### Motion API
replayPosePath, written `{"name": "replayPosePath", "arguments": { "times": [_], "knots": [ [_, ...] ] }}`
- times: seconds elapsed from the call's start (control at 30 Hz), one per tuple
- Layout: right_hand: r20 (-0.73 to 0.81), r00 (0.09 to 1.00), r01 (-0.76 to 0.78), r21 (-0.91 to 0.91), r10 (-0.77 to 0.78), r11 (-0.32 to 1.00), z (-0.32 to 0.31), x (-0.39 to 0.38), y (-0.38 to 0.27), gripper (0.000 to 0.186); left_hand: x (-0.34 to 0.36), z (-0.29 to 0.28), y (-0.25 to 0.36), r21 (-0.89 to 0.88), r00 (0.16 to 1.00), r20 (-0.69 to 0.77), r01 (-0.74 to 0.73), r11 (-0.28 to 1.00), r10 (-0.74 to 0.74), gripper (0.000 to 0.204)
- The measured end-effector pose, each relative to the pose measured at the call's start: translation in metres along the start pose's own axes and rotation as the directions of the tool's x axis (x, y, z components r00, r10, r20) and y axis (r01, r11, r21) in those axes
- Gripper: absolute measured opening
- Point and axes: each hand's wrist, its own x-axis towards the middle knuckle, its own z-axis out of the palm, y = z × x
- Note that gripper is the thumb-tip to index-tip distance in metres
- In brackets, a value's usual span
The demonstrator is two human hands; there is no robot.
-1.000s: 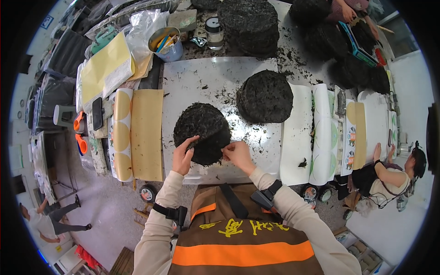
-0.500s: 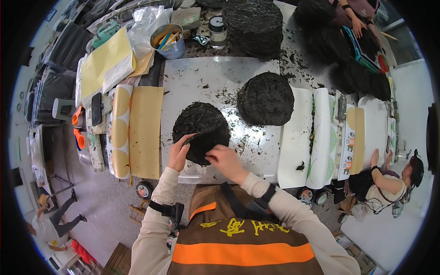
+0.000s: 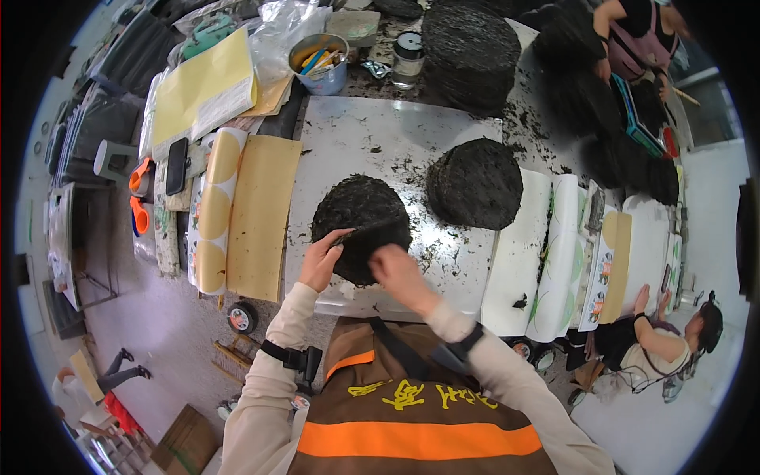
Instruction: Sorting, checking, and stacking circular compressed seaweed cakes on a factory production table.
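Observation:
A stack of round, dark seaweed sheets (image 3: 356, 198) lies on the metal tabletop in front of me. At its left near side, my left hand (image 3: 320, 263) pinches the edge of the top sheet (image 3: 366, 244), which is lifted and folded partway up. My right hand (image 3: 402, 279) is at the near right part of that same sheet; motion smears its fingers, so their grip is unclear. Farther right stands a second, thicker stack of round seaweed sheets (image 3: 475, 184), apart from both hands.
Dark crumbs are scattered over the metal tabletop (image 3: 317, 131). Behind it stand a tall seaweed stack (image 3: 471, 55), a lidded jar (image 3: 408, 67) and a tub of tools (image 3: 336, 77). Brown paper (image 3: 261, 214) borders the left, white sheeting (image 3: 518, 253) the right. Co-workers occupy the right side.
The whole view has shifted, with the table sitting slightly farther right. My left hand keeps its pinch on the sheet edge. The right hand has moved and is now blurred.

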Motion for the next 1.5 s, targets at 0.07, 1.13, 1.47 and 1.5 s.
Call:
{"name": "replayPosePath", "arguments": {
  "times": [0.07,1.13,1.47,1.5],
  "knots": [
    [-0.121,0.983,-0.127,0.072,0.135,0.989,-0.044,-0.034,0.029,0.010,0.000,-0.002,-0.001,0.063,0.997,0.037,0.071,0.995,-0.074,0.040],
    [0.231,0.711,-0.673,0.497,0.664,0.548,-0.002,-0.012,0.041,0.023,-0.002,0.015,0.006,0.248,0.997,0.063,-0.051,0.967,0.037,0.044],
    [0.290,0.600,-0.424,0.906,0.746,-0.012,0.017,-0.050,0.052,0.013,-0.003,0.026,0.006,0.376,0.996,0.062,-0.085,0.923,0.066,0.045],
    [0.277,0.602,-0.442,0.897,0.749,0.023,0.009,-0.055,0.052,0.014,-0.002,0.025,0.004,0.375,0.996,0.063,-0.088,0.923,0.069,0.045]
  ]
}}
